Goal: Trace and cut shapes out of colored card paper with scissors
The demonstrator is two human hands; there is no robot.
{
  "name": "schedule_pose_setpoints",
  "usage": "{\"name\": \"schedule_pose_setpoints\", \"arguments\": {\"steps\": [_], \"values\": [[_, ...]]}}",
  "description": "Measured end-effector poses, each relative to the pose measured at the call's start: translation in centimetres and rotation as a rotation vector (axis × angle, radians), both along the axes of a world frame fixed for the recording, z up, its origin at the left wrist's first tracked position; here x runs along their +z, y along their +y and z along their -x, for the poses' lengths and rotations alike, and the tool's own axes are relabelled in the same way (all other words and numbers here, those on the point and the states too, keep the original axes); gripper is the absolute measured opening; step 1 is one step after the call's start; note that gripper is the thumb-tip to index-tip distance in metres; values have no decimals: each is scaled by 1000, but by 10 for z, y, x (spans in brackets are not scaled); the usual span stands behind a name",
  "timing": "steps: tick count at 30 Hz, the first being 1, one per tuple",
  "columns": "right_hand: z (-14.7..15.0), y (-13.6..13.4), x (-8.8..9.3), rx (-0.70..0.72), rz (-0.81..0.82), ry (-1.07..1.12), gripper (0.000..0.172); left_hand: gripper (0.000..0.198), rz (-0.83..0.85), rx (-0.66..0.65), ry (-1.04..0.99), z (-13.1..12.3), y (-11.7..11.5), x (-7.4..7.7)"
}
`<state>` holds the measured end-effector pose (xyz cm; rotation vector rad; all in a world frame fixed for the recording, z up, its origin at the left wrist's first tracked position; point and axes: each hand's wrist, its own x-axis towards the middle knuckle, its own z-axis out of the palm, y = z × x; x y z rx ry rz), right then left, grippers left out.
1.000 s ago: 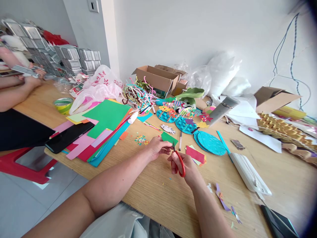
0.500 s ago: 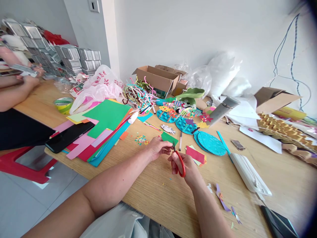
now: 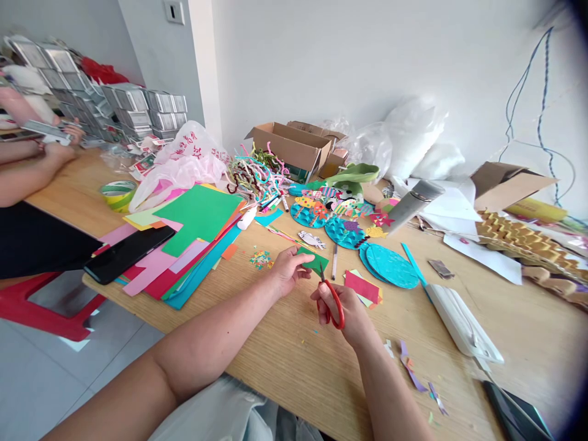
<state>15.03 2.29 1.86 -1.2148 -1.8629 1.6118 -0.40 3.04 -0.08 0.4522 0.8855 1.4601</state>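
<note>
Between the thumb and fingers of my left hand [image 3: 289, 269] is a small piece of green paper [image 3: 318, 263]. My right hand [image 3: 344, 309] is closed around the red handles of a pair of scissors [image 3: 339, 306], whose dark blades point up at the green paper's lower edge. Beyond my hands lie a white fish cutout [image 3: 312, 239] and a pen [image 3: 335, 253]. Red and other coloured paper pieces [image 3: 362, 287] lie right of the scissors. Tiny paper scraps [image 3: 261, 260] are on the table left of my left hand.
Coloured sheets [image 3: 202, 211] and a black phone [image 3: 128, 252] lie at the left. Blue ovals [image 3: 392, 264], a grey bottle [image 3: 416, 202] and a white power strip [image 3: 463, 321] are at the right. Another person's hands [image 3: 59, 144] hold something at the far left.
My left hand has shifted slightly left with the green paper, and more of the paper shows beside the scissor blades. My right hand has hardly moved.
</note>
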Motion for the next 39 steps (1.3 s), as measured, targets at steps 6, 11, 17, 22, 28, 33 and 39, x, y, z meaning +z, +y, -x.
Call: {"name": "schedule_pose_setpoints", "arguments": {"steps": [6,11,17,22,28,33,39], "values": [[-3,2,-6,11,25,44,51,33,-38,6,4,0,0,0],[-6,4,-9,35,25,81,50,34,-34,-43,14,1,0,-1],[-6,4,-10,37,18,92,50,34,-44,-109,39,1,-1,-3],[-6,4,-11,37,12,92,49,43,-4,-105,61,1,-1,-6],[-5,4,-7,40,7,61,50,42,-24,-98,80,1,-2,-6],[-4,3,-4,40,-11,39,52,41,-37,-111,88,1,-2,-5],[-3,3,-4,36,-12,38,51,42,-35,-108,75,1,-2,-6]]}}
